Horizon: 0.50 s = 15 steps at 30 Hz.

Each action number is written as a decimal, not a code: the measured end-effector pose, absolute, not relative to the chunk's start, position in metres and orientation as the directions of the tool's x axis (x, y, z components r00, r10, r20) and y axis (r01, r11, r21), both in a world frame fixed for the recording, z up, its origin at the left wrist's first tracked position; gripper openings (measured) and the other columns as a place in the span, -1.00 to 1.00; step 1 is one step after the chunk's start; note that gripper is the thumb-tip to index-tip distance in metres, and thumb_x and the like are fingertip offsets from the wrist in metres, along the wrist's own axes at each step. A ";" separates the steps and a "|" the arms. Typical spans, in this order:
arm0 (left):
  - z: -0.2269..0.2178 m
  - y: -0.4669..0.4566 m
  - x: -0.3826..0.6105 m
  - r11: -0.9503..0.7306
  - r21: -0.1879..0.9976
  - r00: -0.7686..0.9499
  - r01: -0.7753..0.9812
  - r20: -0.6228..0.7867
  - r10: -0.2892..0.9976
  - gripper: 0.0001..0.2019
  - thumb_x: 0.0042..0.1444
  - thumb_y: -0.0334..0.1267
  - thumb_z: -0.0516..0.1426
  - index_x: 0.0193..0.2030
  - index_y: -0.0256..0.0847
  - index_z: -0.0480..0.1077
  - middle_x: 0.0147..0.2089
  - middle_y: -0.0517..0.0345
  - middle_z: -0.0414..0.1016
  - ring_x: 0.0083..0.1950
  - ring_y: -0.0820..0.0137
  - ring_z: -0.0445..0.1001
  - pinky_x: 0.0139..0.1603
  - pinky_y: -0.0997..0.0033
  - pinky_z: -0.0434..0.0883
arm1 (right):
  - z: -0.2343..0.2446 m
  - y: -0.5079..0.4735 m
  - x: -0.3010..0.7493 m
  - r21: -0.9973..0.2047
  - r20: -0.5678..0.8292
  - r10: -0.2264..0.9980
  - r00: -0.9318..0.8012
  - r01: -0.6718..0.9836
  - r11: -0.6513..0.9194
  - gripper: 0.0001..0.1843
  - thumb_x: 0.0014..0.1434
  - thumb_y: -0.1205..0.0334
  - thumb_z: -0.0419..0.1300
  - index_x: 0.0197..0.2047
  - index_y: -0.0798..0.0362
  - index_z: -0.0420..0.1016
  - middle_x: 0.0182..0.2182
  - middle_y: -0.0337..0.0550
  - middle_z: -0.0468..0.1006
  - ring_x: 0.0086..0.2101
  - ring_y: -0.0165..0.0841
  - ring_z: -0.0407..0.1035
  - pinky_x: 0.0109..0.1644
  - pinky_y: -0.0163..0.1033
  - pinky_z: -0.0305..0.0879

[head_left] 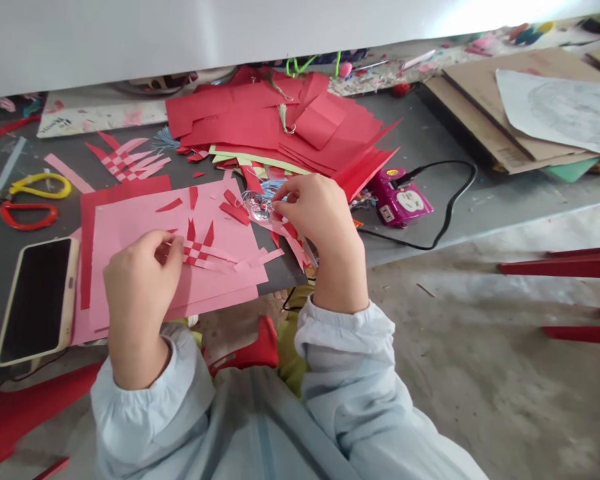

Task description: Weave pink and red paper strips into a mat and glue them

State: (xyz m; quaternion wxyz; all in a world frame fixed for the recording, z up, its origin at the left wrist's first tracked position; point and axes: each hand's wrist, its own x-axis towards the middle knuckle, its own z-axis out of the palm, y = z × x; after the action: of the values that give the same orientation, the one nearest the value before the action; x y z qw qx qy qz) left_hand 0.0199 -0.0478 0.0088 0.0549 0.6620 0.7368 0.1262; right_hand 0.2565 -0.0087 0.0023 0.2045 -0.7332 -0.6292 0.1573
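Observation:
Over the pink paper sheets (pixel 125 247), my left hand (pixel 143 273) pinches the left end of a woven fish-like piece (pixel 195 252) of red and pink paper strips. Its pointed red ends stick up and its pink strips trail to the right. My right hand (pixel 317 210) is closed in a pinch at the right side of a small clear plastic bag (pixel 260 208) with tiny pieces in it. Whatever lies between those fingertips is too small to make out. Red paper scraps (pixel 235 208) surround the bag. A second woven paper piece (pixel 125 162) lies farther back.
Red paper sheets (pixel 240 127) are heaped at the back. Scissors (pixel 30 200) and a phone (pixel 39 300) lie at the left. A purple box (pixel 403 200) with a black cable (pixel 450 213) stands on the right, before cardboard sheets (pixel 470 127). The table's front edge is close to my wrists.

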 end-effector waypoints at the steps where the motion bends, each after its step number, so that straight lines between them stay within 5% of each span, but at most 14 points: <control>1: 0.009 -0.047 0.021 0.097 0.255 -0.122 0.962 0.086 0.989 -0.73 0.25 -0.04 0.07 -0.15 -0.05 0.55 -0.23 0.10 0.67 -0.17 0.18 0.60 -0.23 0.29 0.31 | 0.003 -0.008 0.256 -0.498 0.028 0.989 0.149 0.860 -0.115 -0.77 0.06 0.39 0.17 -0.32 0.01 0.67 -0.35 -0.10 0.63 -0.28 -0.24 0.43 -0.27 -0.18 0.17; 15: 0.005 -0.046 0.014 0.125 0.197 -0.139 0.972 0.061 0.988 -0.73 0.23 -0.05 0.10 -0.14 -0.12 0.56 -0.28 0.05 0.65 -0.24 0.14 0.56 -0.27 0.27 0.22 | -0.005 -0.004 0.248 -0.435 -0.021 1.000 0.018 0.900 -0.026 -0.67 0.18 0.39 0.12 -0.17 -0.04 0.70 -0.24 -0.10 0.58 -0.30 -0.31 0.36 -0.29 -0.22 0.08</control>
State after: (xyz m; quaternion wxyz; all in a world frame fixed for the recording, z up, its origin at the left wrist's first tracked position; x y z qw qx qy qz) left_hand 0.0142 -0.0457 0.0055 0.0422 0.6548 0.7487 0.0946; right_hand 0.2478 -0.0038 -0.0052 0.1523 -0.6971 -0.6812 0.1637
